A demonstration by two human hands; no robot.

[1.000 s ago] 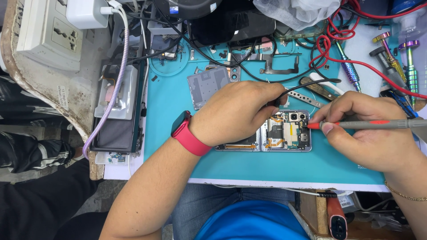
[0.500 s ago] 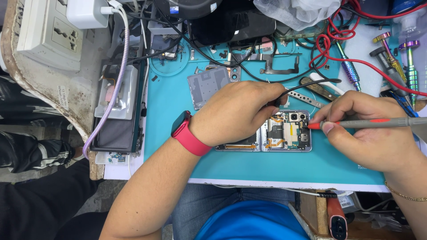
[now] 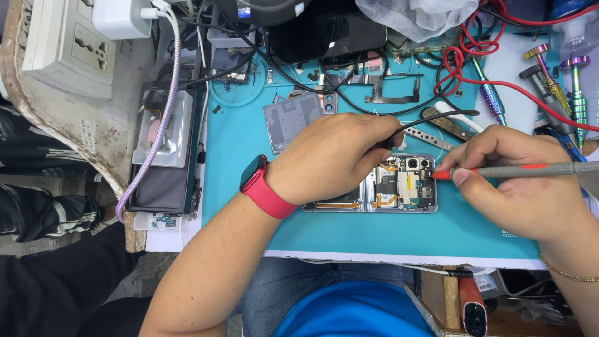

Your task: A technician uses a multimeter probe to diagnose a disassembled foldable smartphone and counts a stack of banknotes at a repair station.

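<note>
So the right hand [image 3: 521, 187] was gripping a grey probe with a red tip [image 3: 518, 169], pinched pen-style between thumb and fingers, and the red end sat right at the right edge of the opened phone [image 3: 399, 190], just next to the camera modules up top. The left hand [image 3: 334, 156] was curled over the left half of that same phone, knuckles up, and its fingertips were closed on a black probe lead [image 3: 430, 120] whose wire looped away toward the back of the bench. Couldn't actually see where that black tip landed, the fingers hid it. A pink-red smartwatch [image 3: 265, 187] was on the left wrist, a thin gold bracelet [image 3: 568, 271] on the right one.

The phone lay flat with its back off, boards and orange flex cables showing, near the front edge of a teal work mat [image 3: 249, 212]. Further back on the mat there was a grey back cover [image 3: 292, 118] with a camera cutout, plus small loose bits and tangled black wires. Red wires [image 3: 474, 68] coiled at the back right, close to a few precision screwdrivers [image 3: 552, 78] standing up. On the left, off the mat, another dark device [image 3: 163, 156] sat with a braided charging cable [image 3: 165, 106] running across it up to a white power strip [image 3: 68, 43].
</note>
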